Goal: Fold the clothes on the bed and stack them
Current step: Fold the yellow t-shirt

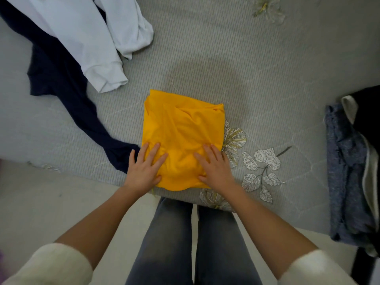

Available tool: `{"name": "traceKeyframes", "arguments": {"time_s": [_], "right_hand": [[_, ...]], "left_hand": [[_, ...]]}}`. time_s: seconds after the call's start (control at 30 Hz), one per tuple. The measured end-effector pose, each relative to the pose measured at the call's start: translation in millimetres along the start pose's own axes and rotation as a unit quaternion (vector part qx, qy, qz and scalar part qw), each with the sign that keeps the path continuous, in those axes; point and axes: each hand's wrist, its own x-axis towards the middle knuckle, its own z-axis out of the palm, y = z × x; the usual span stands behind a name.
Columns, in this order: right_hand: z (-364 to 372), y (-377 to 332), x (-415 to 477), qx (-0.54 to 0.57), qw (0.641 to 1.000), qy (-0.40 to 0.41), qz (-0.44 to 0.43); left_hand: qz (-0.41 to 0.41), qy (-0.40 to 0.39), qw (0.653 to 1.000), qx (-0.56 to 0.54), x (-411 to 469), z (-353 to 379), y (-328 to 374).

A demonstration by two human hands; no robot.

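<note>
Far left: navy garment (59, 79) lies loose and unfolded on the bed (226, 58), one end trailing to just beside the left hand. White garment (82, 38) lies partly over it, also unfolded; both run off the top-left edge, so their full shape cannot be told. Judged: these two wait their turn.

Centre: yellow garment (183, 128) sits near the bed's front edge, folded to a compact rectangle. Left hand (144, 169) lies flat on its near-left corner, fingers straight and spread, grasping nothing. Right hand (216, 171) does likewise on the near-right corner. Judged: palms press down to flatten the fold and set the creases. The layers beneath the top face are hidden, so the neatness of the fold underneath cannot be told.

Right: a blue-grey folded item (345, 171) with a black piece (368, 103) over its far side, cut off by the frame. Probably the stack; item count unclear.
</note>
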Motion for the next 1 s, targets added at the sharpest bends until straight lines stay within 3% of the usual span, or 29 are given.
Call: {"name": "traceKeyframes", "arguments": {"time_s": [0.27, 0.5, 0.73, 0.93, 1.0], "right_hand": [[-12.4, 12.7, 15.0, 0.115, 0.988, 0.098, -0.034], [-88.4, 32.1, -20.1, 0.210, 0.952, 0.216, 0.048], [-195.3, 86.0, -76.2, 0.259, 0.924, 0.227, 0.164], [-254.3, 172.6, -120.8, 0.224, 0.901, 0.311, 0.204], [-267.5, 206.8, -133.7, 0.239, 0.886, 0.341, 0.205]], "left_hand": [[0.009, 0.071, 0.993, -0.091, 23.2, -4.6, -15.9], [0.064, 0.151, 0.980, -0.112, 66.0, -100.3, 0.0], [0.166, 0.183, 0.959, -0.141, 139.9, -214.0, 58.6], [0.238, 0.144, 0.959, -0.058, 229.6, -297.0, 145.6], [0.249, 0.129, 0.957, -0.075, 255.4, -318.6, 179.4]]}}
